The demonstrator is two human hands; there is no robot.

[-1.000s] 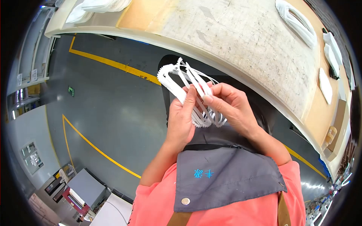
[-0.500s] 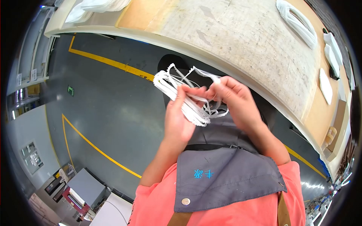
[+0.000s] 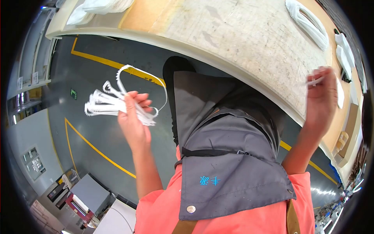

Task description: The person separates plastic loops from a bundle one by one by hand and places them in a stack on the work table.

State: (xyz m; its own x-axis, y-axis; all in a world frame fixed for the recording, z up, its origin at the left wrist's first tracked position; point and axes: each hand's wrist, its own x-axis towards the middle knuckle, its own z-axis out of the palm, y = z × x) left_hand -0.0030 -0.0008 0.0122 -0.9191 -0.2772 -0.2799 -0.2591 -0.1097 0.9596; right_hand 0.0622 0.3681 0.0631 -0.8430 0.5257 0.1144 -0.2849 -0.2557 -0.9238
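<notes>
My left hand (image 3: pixel 134 119) is closed around a bundle of white ruffled-edge strips (image 3: pixel 102 106), held out over the floor at the left. One loose strip (image 3: pixel 165 91) loops up from the bundle and curves down to the right of my fingers. Over the right side of the worktable, my right hand (image 3: pixel 322 97) is raised with its fingers pinched together. A short, thin white piece (image 3: pixel 314 82) shows at its fingertips, smeared by motion. Close behind this hand lies a flat white pad-like piece (image 3: pixel 340 93), partly hidden by it.
The worktable (image 3: pixel 241 43) curves across the top and right. A looped white bundle (image 3: pixel 307 25) lies at its back, with white pieces (image 3: pixel 343 54) farther right. More white material (image 3: pixel 101 7) lies at the top left. A cardboard box (image 3: pixel 348 134) stands at the right edge.
My hands have moved apart. The left carried the bundle of strips left, away from my lap; the right went right, over the table, with a small white piece.
</notes>
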